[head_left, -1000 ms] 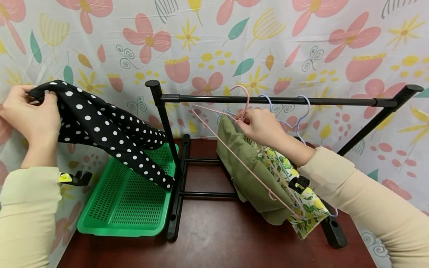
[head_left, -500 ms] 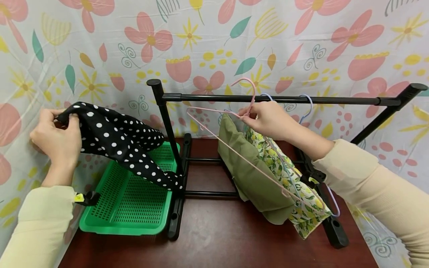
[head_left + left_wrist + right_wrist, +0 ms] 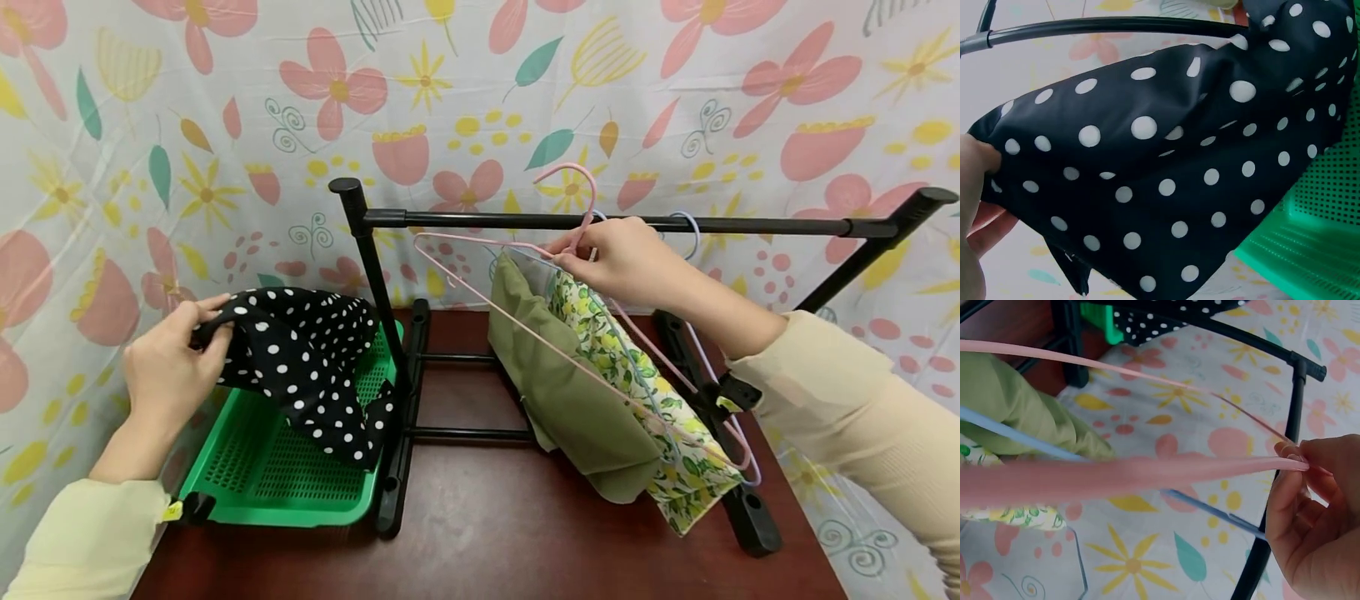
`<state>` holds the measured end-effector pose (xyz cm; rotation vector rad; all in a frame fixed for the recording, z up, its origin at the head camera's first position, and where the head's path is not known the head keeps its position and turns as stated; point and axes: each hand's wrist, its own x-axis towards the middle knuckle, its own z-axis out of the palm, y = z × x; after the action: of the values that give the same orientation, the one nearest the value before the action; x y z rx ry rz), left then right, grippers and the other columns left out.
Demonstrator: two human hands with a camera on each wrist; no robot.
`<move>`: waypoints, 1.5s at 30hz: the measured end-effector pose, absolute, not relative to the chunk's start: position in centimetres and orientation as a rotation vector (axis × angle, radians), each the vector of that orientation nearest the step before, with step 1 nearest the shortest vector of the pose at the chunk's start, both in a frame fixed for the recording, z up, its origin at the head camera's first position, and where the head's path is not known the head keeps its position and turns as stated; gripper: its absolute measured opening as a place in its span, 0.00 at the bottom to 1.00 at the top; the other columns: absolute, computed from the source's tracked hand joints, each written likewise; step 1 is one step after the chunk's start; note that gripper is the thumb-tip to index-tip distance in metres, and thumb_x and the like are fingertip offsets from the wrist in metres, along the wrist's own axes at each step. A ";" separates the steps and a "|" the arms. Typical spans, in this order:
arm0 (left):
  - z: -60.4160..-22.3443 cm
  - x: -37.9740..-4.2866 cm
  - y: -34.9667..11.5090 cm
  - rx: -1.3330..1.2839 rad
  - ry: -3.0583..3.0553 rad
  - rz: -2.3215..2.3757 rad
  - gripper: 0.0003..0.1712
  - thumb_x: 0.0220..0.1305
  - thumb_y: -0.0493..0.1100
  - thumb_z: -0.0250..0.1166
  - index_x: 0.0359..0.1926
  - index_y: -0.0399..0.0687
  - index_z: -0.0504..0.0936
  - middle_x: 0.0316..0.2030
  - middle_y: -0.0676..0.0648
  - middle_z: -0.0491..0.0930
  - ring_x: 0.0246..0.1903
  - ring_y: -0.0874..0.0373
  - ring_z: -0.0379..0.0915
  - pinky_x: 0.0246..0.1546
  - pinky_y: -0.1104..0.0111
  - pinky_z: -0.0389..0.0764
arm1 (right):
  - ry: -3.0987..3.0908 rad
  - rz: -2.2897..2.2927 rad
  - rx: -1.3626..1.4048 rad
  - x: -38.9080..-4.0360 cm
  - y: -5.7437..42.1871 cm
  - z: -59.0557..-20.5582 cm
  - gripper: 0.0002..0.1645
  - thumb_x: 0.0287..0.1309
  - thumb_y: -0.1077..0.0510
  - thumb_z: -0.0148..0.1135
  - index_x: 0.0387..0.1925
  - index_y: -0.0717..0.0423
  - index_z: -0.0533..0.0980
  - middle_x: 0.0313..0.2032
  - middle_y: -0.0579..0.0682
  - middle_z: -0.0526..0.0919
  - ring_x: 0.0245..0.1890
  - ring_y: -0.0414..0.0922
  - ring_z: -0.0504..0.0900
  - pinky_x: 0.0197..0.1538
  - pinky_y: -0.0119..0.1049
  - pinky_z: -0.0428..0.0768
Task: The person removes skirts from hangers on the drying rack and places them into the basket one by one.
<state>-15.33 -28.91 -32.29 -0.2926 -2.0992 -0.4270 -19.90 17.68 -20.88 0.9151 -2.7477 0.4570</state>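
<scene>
My left hand pinches the edge of a black cloth with white polka dots. The cloth droops in folds over a green plastic basket, its lower end inside the basket's right side. Between thumb and fingers, my right hand holds a pink clothes hanger just under its hook. That hook rises above the black rail, its tip free. Behind the hanger hang an olive-green cloth and a white cloth with a lemon print. In the right wrist view, the pink hanger crosses close to the camera.
The black garment rack stands on a dark red-brown table, its left foot beside the basket. A lilac hanger hooks over the rail farther right. A flower-printed sheet covers the wall behind.
My left hand has come down and to the right, so the polka-dot cloth sags and bunches over the basket. My right hand has shifted rightward, raising the pink hanger's hook higher above the rail.
</scene>
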 end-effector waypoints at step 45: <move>-44.6 -11.5 -26.8 -0.850 -3.048 -0.261 0.23 0.42 0.34 0.69 0.43 0.53 0.78 0.27 0.63 0.66 0.26 0.64 0.56 0.22 0.71 0.60 | -2.543 0.390 1.130 -17.1 22.8 -18.3 0.19 0.58 0.61 0.59 0.13 0.43 0.77 0.39 0.44 0.85 0.07 0.27 0.52 0.13 0.23 0.57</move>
<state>-11.45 -26.80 -44.57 -0.8496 -3.0476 -0.2606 -17.08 22.79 -18.27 1.1300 -2.5427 0.3900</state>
